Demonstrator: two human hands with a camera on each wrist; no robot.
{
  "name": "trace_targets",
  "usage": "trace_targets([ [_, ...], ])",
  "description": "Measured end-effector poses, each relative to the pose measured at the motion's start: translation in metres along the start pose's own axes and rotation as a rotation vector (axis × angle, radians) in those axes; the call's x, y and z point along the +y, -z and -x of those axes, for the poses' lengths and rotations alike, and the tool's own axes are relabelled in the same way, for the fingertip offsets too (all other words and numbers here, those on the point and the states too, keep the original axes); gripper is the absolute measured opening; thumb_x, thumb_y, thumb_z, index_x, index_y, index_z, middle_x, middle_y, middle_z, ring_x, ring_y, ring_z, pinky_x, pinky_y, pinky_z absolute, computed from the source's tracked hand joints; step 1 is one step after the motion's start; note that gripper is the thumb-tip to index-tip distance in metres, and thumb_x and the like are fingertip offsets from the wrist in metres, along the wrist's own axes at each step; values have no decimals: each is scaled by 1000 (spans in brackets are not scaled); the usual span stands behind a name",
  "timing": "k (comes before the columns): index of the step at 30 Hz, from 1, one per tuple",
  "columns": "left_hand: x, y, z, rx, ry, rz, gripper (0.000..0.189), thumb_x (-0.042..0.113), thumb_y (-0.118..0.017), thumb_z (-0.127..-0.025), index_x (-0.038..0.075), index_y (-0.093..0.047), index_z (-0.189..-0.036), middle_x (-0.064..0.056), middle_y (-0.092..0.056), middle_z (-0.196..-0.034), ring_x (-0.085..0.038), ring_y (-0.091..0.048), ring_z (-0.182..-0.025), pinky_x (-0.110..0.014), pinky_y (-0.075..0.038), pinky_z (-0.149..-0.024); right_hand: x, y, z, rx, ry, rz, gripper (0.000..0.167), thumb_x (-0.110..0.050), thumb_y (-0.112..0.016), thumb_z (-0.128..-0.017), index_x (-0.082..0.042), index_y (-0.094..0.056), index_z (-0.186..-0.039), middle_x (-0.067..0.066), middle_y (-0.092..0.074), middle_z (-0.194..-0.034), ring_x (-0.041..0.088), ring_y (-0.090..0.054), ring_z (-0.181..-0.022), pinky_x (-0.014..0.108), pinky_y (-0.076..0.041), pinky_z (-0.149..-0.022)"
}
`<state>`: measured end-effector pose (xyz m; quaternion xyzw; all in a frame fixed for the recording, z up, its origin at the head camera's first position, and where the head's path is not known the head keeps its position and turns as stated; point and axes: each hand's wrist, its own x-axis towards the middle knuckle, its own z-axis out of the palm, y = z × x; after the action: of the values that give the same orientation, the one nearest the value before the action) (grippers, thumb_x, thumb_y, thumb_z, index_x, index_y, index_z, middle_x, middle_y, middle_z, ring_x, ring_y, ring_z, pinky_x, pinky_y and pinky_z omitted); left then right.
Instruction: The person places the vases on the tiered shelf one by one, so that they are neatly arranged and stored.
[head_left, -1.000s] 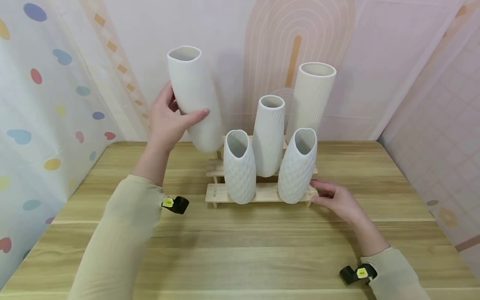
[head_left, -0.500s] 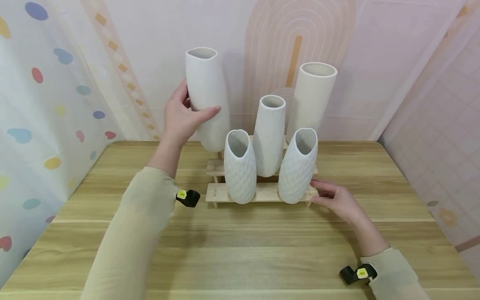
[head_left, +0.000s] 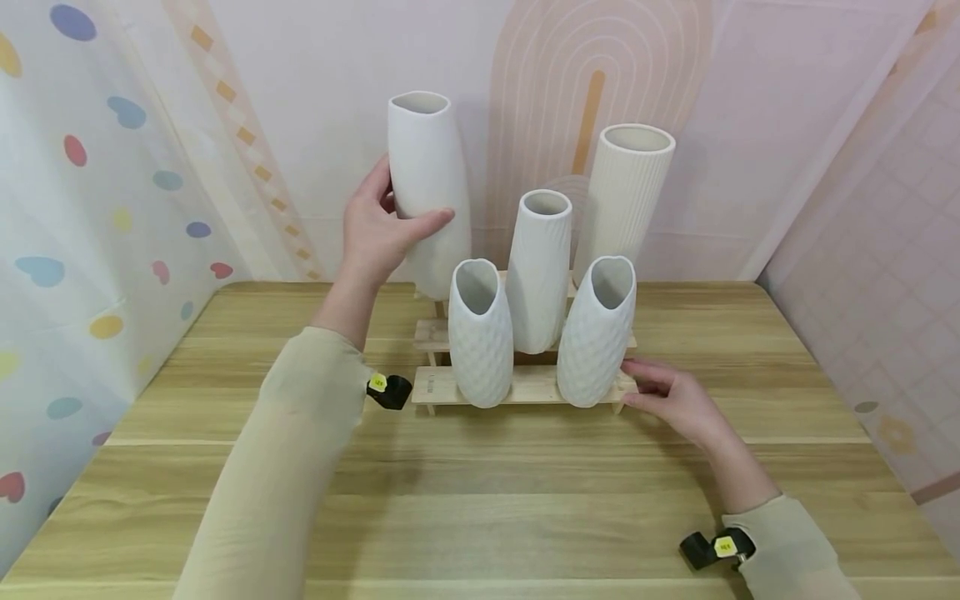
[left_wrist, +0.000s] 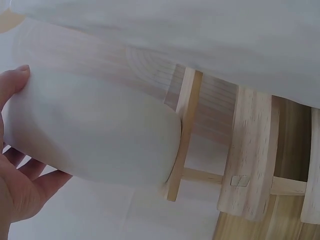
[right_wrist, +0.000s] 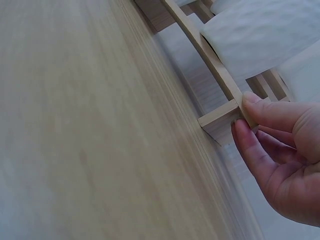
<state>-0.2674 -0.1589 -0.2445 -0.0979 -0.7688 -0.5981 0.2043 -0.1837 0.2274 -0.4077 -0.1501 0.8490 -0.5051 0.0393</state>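
Observation:
My left hand grips a tall smooth white vase around its middle, thumb across the front. In the left wrist view the base of this vase meets the top shelf's edge. My right hand pinches the right end of the lowest step of a wooden tiered stand; the right wrist view shows thumb and fingers on that step's corner. Two textured white vases stand on the lowest step. A narrow vase is on the middle step, and a ribbed cream vase on the top right.
The stand rests on a wood-grain table. Behind it hangs a patterned curtain, with a dotted curtain at the left and a pale one at the right.
My left hand has carried the smooth vase to the right, over the stand's upper left end, and the vase stands more upright. The right hand has stayed in place.

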Motion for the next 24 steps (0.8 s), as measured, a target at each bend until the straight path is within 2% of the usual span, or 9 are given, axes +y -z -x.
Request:
trace_targets([
  [13,-2,-2,0,-21,19,7,80,24,-89,-72,28,-51,-143,3,-58,-132,-21,-57,-111,-42,-49,-95,3,-1,-1,2,-21,16,48,-6,-74,-89,6,-59,-133,24,-53,-139,29,-61,-102,22,-51,-79],
  [19,-12,3,3,-62,8,96,83,17,-88,-75,29,-48,-147,0,-56,-136,-22,-55,-116,-41,-45,-101,4,-1,-1,-2,-18,32,48,-8,-74,-90,5,-59,-133,24,-53,-139,28,-61,-103,22,-51,-80],
  [24,-22,10,11,-89,25,137,82,12,-85,-78,29,-48,-148,1,-53,-142,-22,-54,-124,-41,-46,-101,4,0,0,-8,-25,21,48,-10,-73,-91,3,-58,-135,23,-53,-139,30,-60,-104,23,-51,-81],
])
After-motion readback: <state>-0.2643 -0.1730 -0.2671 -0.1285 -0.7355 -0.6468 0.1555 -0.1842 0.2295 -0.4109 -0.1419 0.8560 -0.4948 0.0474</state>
